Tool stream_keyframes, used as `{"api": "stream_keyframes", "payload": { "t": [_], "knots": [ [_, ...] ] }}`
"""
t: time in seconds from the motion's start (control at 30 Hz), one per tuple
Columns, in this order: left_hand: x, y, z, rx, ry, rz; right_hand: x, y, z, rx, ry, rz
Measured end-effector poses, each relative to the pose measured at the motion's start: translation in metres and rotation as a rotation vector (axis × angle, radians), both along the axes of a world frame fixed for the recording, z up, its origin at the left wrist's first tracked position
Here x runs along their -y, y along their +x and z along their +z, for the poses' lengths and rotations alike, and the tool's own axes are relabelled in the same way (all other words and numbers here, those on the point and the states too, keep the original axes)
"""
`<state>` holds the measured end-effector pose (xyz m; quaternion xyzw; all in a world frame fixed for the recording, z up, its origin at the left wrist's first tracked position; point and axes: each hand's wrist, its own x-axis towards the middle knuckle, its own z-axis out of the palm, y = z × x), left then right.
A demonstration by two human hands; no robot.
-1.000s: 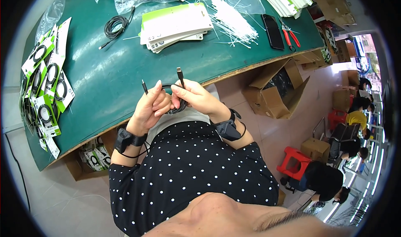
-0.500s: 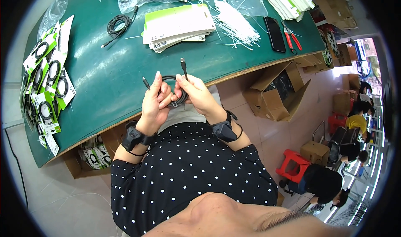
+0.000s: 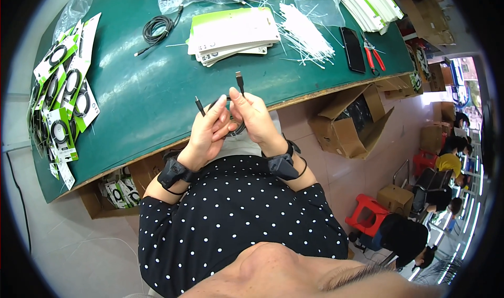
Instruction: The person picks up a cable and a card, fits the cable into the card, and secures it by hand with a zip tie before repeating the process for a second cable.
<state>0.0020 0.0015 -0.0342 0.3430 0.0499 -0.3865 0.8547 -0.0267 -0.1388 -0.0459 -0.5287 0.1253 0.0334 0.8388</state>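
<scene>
Between my two hands, at the table's front edge, is a coiled black cable (image 3: 240,130). My left hand (image 3: 209,134) is closed on the coil's left side, and one slim plug (image 3: 199,106) sticks up beside its fingers. My right hand (image 3: 255,120) pinches the coil's right side with the thumb on top, and a flat, wider plug (image 3: 240,81) stands up above it. The two thumbs are close together. Fingers cover much of the coil.
On the green table (image 3: 142,98) lie carded cables (image 3: 65,98), a loose coiled cable (image 3: 157,30), stacked cards (image 3: 233,33), white cable ties (image 3: 307,35), a phone (image 3: 353,49) and red-handled cutters (image 3: 374,56). An open carton (image 3: 349,122) stands on the floor at right.
The view has shifted a little, so the table's things sit farther right. Both hands keep hold of the cable, their thumbs now closer together, and the fingers cover more of the coil.
</scene>
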Motion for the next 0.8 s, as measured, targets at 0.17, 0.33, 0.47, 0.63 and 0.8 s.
{"api": "stream_keyframes", "payload": {
  "t": [0.17,0.33,0.47,0.63,0.8],
  "knots": [
    [0.015,-0.013,0.012,0.174,0.061,0.108,0.005,0.0,0.01,-0.011,0.042,-0.033],
    [0.014,-0.016,0.004,0.219,-0.001,0.168,0.002,-0.003,0.005,0.06,-0.046,-0.087],
    [-0.004,-0.005,-0.006,0.213,-0.082,0.031,-0.004,-0.011,0.0,0.13,-0.111,-0.088],
    [-0.009,0.002,-0.007,0.132,0.045,-0.104,-0.003,-0.015,0.002,0.146,-0.238,-0.038],
    [-0.009,0.01,-0.002,0.062,0.061,-0.113,-0.002,-0.014,0.006,0.14,-0.256,0.011]
  ]
}}
